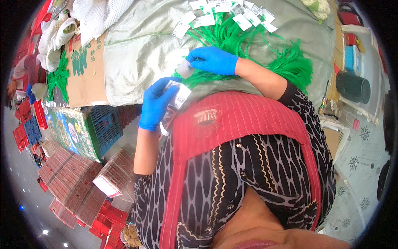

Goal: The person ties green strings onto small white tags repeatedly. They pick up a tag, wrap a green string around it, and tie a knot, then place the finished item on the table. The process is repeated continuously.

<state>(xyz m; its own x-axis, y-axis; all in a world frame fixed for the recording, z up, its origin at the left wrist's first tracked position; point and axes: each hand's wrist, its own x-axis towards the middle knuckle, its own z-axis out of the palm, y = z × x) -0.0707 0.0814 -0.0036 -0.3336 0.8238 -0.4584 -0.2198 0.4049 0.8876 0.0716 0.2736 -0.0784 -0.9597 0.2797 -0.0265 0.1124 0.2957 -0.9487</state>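
Note:
My left hand [156,102], in a blue glove, pinches a white printed label [181,96] between thumb and fingers, left of the red striped apron [239,118]. Up and to the right, my right hand [213,60], also blue-gloved, has its fingertips at a second pale label [185,69]; part of it is blurred. Beneath and around this hand spreads a bundle of green mesh net bags [224,37] on the grey-green plastic sheet [133,62]. Several white labels [205,20] are attached at the bundle's upper ends. A white strip hangs below my left wrist.
White foam net sleeves [99,15] and a printed cardboard box [88,74] stand at upper left, with more green netting. A blue crate [105,127] and red crates [71,177] are lower left. A cauliflower [318,9] lies upper right. Another person's blue-gloved hand [30,93] shows far left.

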